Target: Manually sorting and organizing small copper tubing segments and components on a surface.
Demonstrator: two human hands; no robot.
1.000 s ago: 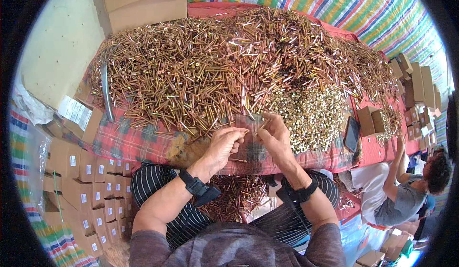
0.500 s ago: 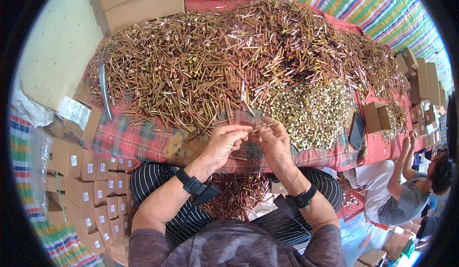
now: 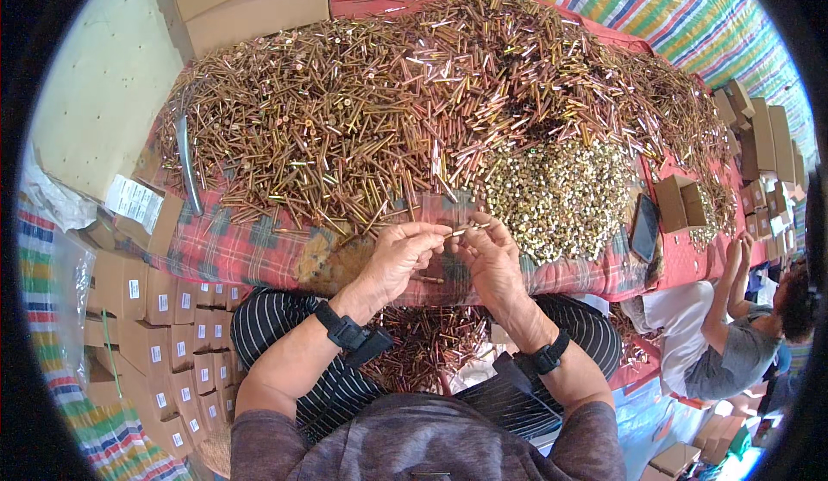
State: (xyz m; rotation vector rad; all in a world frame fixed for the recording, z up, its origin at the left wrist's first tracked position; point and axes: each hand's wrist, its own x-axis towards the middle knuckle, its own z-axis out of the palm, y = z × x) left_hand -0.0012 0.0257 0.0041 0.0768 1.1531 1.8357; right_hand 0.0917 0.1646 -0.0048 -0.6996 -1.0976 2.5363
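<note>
My left hand (image 3: pixel 401 255) is closed in a pinch on a thin brass-coloured metal rod (image 3: pixel 457 232), in front of my chest over the cloth's near edge. At the other end of the rod, the fingertips of my right hand (image 3: pixel 493 259) are also pinched together. A small nut may be on that end, but it is too small to make out. Beyond my hands spreads a large heap of copper-coloured rods (image 3: pixel 345 128). A pile of small brass-coloured nuts (image 3: pixel 561 201) lies to the right of my right hand. One loose rod (image 3: pixel 429 279) rests on the cloth between my wrists.
A plaid cloth (image 3: pixel 233 244) covers the work surface. A dark phone (image 3: pixel 644 227) and an open carton (image 3: pixel 680 203) lie right of the nuts. A curved metal strip (image 3: pixel 188 166) stands left. Small boxes (image 3: pixel 155 347) are stacked at lower left. Another person (image 3: pixel 733 343) sits at right.
My hands stay together at almost the same place, with the fingers shifting slightly around the rod. The view has tilted a little; the heaps look the same.
</note>
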